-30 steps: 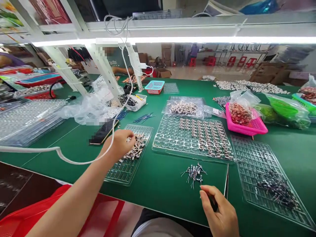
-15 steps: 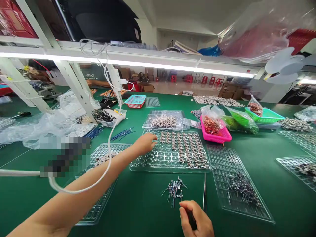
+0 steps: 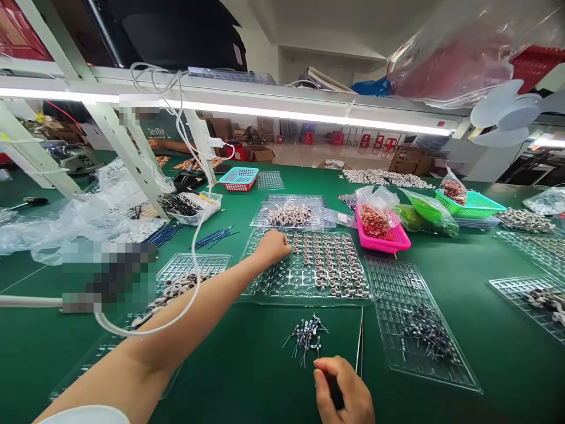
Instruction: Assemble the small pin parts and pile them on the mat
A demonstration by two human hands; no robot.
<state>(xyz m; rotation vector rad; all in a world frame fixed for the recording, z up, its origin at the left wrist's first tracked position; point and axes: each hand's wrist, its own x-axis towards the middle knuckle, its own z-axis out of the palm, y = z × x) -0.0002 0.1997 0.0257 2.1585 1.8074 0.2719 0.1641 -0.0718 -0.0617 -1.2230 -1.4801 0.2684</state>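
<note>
Left hand (image 3: pixel 272 247) curled narrow over the clear blister tray (image 3: pixel 304 277), left of centre towards its far edge; we can't tell what it pinches. Pale ring-shaped parts (image 3: pixel 332 274) line the tray's right side: light and stiff, we'd judge, best taken by the rim. Right hand (image 3: pixel 353 393), thumb and forefinger nearly meeting, hold unclear, by wired components (image 3: pixel 308 333) off the tray's near edge; leads look bendable, so we'd grip bodies.

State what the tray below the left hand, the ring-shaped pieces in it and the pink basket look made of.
Tray: likely clear, glossy plastic; the green table shows through. Ring-shaped pieces: dull, perhaps plastic or ceramic; too small to tell. Pink basket: probably moulded plastic; bright, even colour.
</note>
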